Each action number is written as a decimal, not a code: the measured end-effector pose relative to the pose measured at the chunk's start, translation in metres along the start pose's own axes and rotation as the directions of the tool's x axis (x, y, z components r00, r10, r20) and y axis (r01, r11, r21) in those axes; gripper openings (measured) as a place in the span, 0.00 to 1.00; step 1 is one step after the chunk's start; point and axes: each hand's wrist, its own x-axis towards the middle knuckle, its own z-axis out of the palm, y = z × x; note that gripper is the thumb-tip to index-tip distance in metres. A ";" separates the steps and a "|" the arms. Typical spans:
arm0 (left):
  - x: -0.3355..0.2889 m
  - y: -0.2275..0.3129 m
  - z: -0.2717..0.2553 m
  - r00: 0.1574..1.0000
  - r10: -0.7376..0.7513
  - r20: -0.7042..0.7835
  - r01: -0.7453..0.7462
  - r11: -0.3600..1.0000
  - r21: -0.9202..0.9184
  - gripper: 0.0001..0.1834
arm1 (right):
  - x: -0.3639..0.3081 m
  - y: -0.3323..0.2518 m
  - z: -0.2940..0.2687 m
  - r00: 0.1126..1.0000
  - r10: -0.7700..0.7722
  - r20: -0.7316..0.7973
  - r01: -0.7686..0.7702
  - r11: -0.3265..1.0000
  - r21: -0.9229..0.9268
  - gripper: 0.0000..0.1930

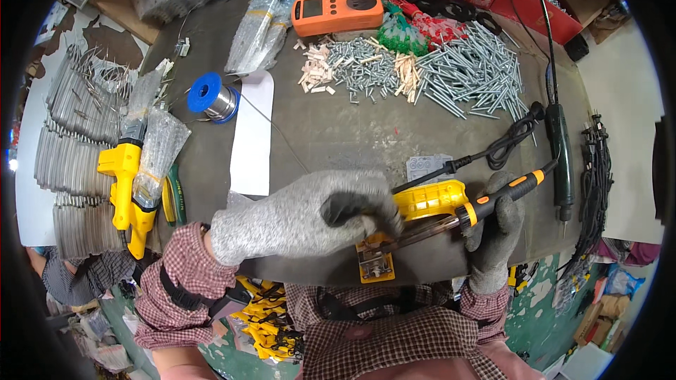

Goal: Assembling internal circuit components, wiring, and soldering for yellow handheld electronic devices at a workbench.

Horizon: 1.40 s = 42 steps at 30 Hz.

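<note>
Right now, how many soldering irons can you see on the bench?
2: an orange-and-black soldering iron gripped in the right hand, and a dark green one lying near the bench's right edge. Others may be hidden under clutter.

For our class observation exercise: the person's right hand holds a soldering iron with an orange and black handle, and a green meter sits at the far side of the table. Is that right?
Not quite. The head view shows the meter at the far side of the table is orange, not green. The rest stands: the right hand holds the soldering iron with its orange and black handle.
</note>
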 end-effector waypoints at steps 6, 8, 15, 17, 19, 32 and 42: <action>-0.022 0.001 0.008 1.000 0.010 -0.014 -0.002 0.871 0.490 0.17 | 0.003 0.003 -0.002 0.994 -0.060 0.087 0.059 0.998 0.022 0.18; -0.024 -0.001 0.014 0.998 0.029 -0.056 0.003 0.870 0.493 0.18 | 0.002 0.001 -0.007 0.995 -0.076 0.071 0.075 0.997 0.021 0.17; -0.024 0.003 0.017 0.995 -0.087 -0.059 0.105 0.809 0.579 0.19 | -0.001 0.003 -0.012 0.976 -0.136 0.169 0.120 0.988 0.101 0.13; -0.021 0.005 0.017 0.994 -0.092 -0.062 0.111 0.822 0.559 0.19 | -0.001 0.005 -0.012 0.979 -0.168 0.116 0.174 0.984 -0.044 0.14; -0.021 0.005 0.016 0.993 -0.098 -0.067 0.119 0.834 0.539 0.19 | -0.001 0.005 -0.008 0.984 -0.106 0.143 0.099 0.994 0.053 0.16; -0.085 -0.030 0.038 0.815 0.321 -0.483 -0.154 0.923 0.353 0.13 | -0.001 0.002 0.001 0.995 -0.086 0.045 0.084 0.996 0.043 0.21; -0.099 -0.041 0.071 0.777 0.364 -0.514 0.021 0.801 0.599 0.16 | 0.004 0.009 -0.008 0.976 -0.147 0.158 0.132 0.986 0.102 0.19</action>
